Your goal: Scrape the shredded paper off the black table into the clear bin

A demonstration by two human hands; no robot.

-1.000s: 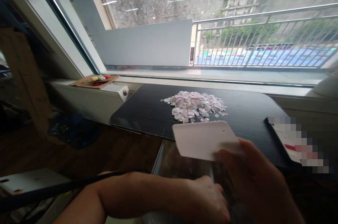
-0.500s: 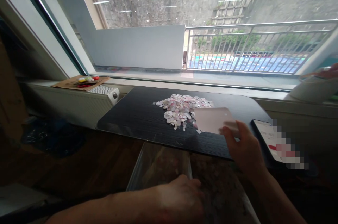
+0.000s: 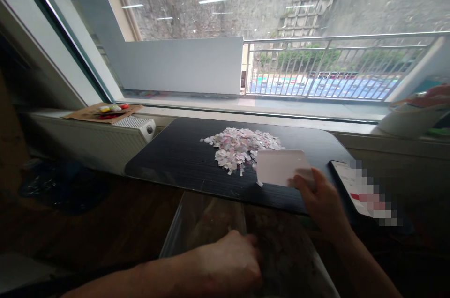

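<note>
My right hand (image 3: 321,199) is closed around one end of a pale, flat scraper (image 3: 281,167), which is tilted just above or against the dark table (image 3: 168,148); I cannot tell whether it touches. Left of the scraper, a heap of small white and pinkish paper scraps (image 3: 242,145) is spread on the tabletop, and one loose scrap lies by the scraper's lower corner. Below the table's near edge, my left hand (image 3: 235,258) is closed at the edge of a clear plastic bag (image 3: 207,218). Its fingertips are partly hidden in the dark.
A phone (image 3: 355,190) lies at the table's right end. On the left, a white radiator (image 3: 94,138) carries brown paper (image 3: 77,114) with small colourful items. A window with a sill (image 3: 211,113) runs behind the table. A dark plastic bag (image 3: 63,185) sits on the floor.
The scraper in my right hand has moved slightly toward the near table edge. My left hand keeps its place at the clear bag. The whole view has shifted a little.
</note>
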